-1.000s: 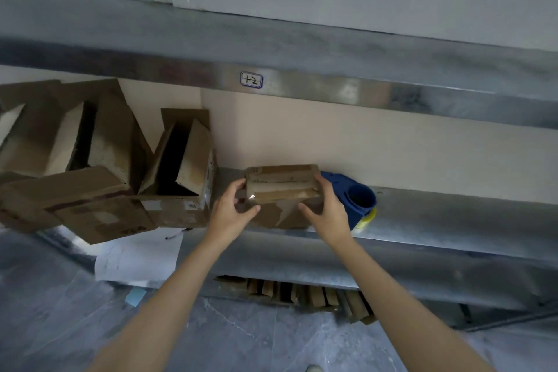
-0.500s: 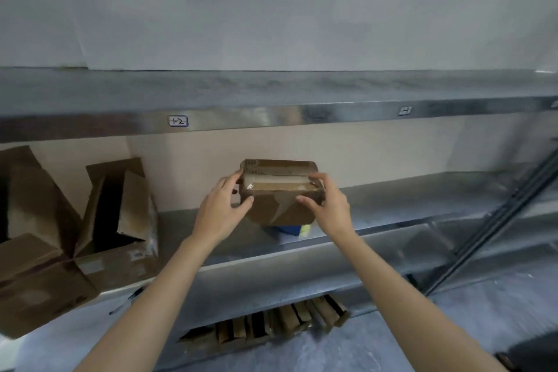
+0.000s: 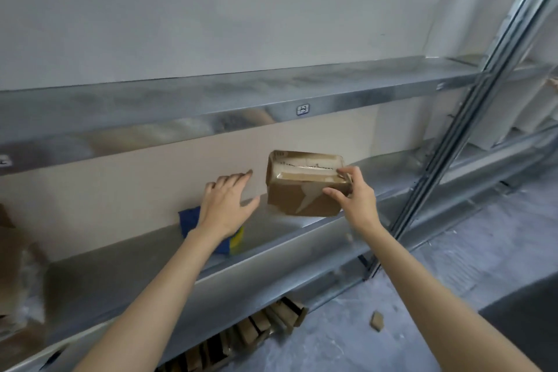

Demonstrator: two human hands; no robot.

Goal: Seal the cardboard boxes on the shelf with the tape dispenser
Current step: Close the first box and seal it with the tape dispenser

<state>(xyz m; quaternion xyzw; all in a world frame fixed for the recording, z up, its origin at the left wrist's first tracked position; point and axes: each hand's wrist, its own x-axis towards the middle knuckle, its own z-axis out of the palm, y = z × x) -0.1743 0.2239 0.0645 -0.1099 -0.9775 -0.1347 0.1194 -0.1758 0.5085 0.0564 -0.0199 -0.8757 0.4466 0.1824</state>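
Right hand (image 3: 354,203) grips the cardboard box (image 3: 297,201) — left hand (image 3: 225,211) spread open.

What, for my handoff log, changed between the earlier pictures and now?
The left hand let go of the cardboard box and spreads open over the blue tape dispenser. The right hand alone carried the box rightward, past the dispenser. Unchanged: right-hand grip, dispenser on the shelf.
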